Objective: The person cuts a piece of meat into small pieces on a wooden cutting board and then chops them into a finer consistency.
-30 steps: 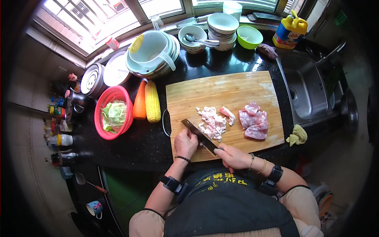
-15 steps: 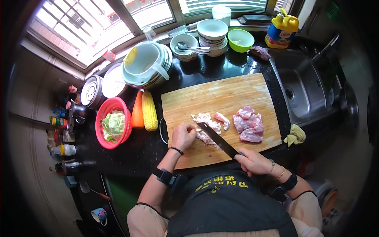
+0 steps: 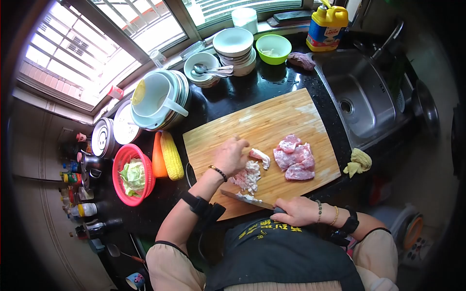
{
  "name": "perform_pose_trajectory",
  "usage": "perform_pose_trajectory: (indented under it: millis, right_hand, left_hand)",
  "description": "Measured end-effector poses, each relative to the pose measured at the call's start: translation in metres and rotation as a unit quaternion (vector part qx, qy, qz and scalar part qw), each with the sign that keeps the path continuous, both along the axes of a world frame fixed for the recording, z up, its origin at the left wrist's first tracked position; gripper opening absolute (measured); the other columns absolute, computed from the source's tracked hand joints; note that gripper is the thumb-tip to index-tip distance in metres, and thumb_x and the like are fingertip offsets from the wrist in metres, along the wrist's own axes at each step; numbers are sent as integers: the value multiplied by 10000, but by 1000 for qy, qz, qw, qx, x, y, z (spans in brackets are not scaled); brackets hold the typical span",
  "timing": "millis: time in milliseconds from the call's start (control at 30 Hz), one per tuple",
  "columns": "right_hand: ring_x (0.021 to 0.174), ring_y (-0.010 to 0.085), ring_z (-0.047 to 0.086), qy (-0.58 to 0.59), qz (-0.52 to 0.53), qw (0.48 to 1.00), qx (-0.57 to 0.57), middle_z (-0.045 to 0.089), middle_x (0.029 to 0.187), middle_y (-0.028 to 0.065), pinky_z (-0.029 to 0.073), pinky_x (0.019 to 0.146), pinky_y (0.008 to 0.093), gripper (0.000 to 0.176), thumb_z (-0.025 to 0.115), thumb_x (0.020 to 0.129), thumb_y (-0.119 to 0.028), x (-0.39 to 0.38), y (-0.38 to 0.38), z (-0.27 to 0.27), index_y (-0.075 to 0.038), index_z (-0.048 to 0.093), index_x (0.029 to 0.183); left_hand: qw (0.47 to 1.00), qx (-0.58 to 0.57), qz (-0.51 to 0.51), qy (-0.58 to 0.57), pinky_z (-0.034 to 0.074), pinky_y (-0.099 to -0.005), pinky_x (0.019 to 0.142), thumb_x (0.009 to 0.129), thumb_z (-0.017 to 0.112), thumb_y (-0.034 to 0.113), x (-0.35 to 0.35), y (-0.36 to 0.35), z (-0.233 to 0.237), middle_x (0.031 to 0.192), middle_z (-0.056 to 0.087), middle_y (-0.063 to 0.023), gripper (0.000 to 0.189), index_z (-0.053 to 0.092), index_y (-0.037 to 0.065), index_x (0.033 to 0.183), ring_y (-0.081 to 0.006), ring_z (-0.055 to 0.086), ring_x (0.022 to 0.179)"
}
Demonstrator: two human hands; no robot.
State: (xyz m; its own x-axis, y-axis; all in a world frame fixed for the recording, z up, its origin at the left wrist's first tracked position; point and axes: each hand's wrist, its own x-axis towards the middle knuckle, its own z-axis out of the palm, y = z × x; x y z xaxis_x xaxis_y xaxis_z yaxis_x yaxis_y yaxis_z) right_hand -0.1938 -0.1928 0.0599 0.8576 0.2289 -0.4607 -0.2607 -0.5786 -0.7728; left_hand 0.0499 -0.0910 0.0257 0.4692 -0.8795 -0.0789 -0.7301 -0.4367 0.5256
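My right hand (image 3: 297, 211) is closed around the handle of a kitchen knife (image 3: 246, 199), whose blade lies low over the near edge of the wooden cutting board (image 3: 276, 114). Small chopped bits of pale meat (image 3: 248, 177) are heaped just beyond the blade, with a few bits along it. My left hand (image 3: 230, 156) reaches over the heap, fingers apart, the fingertips right at the left end of a strip of raw meat (image 3: 261, 157). Larger chunks of raw pink meat (image 3: 294, 159) sit on the right half of the board.
Left of the board are a corn cob (image 3: 171, 156), a carrot (image 3: 158, 157) and a red basket (image 3: 148, 186) with cabbage. Stacked bowls (image 3: 233, 42), a green bowl (image 3: 273, 48) and a yellow-blue jug (image 3: 326, 29) line the back. A sink (image 3: 361, 89) and crumpled cloth (image 3: 358, 162) are right.
My left hand has moved away from beside the blade toward the meat strip. The knife has come nearer to me, its blade turned flatter across the board. The view has shifted.
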Motion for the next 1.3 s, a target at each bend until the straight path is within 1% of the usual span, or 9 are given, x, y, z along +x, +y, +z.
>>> perform_pose_trajectory:
  millis: [167,333,433,567,633,767,1000,1133,1300]
  right_hand:
    - [747,421,608,18,14,1000,-7,615,761,258,479,671,480,495,443,908,-494,8,-2,1,-7,501,973]
    - [724,425,608,2,7,1000,-5,615,738,254,482,655,487,484,448,904,-500,14,-8,-2,-22,506,960]
    - [699,421,608,-14,-9,999,-32,613,709,243,479,632,495,457,466,901,-486,22,-12,-3,-35,510,962]
    - [683,400,614,-59,-52,996,-41,613,687,220,474,615,491,400,487,909,-440,31,-11,-8,-45,517,964]
    - [684,400,613,-87,-99,990,-53,614,698,222,475,623,483,408,482,911,-441,33,-4,-12,-41,520,976]
    - [719,405,612,-57,-135,989,-15,616,736,235,472,639,480,413,480,913,-442,43,8,0,-36,520,984]
    - [772,412,606,14,-114,991,72,620,800,243,470,683,466,404,478,919,-424,55,22,-9,-34,537,1005]
    - [524,238,613,83,-198,973,78,596,603,126,477,539,370,418,471,933,-418,56,10,5,-12,519,1020]
    - [469,211,595,48,-227,969,81,586,574,113,468,510,350,401,477,934,-408,39,11,9,-16,519,1002]
  left_hand:
    - [984,74,-164,2,482,-405,737,722,610,122,-6,-29,2,947,584,-182,111,614,39,795,-334,574,918]
    - [982,51,-182,-22,481,-424,679,717,616,146,-1,-35,-8,797,590,-172,123,590,27,735,-340,596,768]
    - [992,15,-126,-20,484,-432,662,729,606,153,17,-22,-1,755,599,-177,131,596,24,745,-348,600,733]
    - [987,17,80,137,454,-352,584,783,620,169,46,16,30,695,579,-134,154,620,15,789,-223,576,653]
    - [983,-76,146,86,422,-304,530,765,666,154,60,53,17,652,553,-85,145,626,15,774,-169,506,562]
    - [915,-130,300,238,350,-182,497,855,640,147,50,121,8,670,516,48,165,615,-15,833,-14,437,569]
    - [832,-171,422,317,387,-166,498,865,638,128,-11,159,-8,706,571,34,127,601,6,865,-10,480,570]
    - [883,-210,382,173,383,-186,496,828,662,101,-33,135,-24,694,540,16,116,588,12,820,-23,460,563]
    - [972,-115,183,-88,447,-379,529,780,682,176,-63,116,-26,717,525,-122,166,578,50,806,-274,566,600]
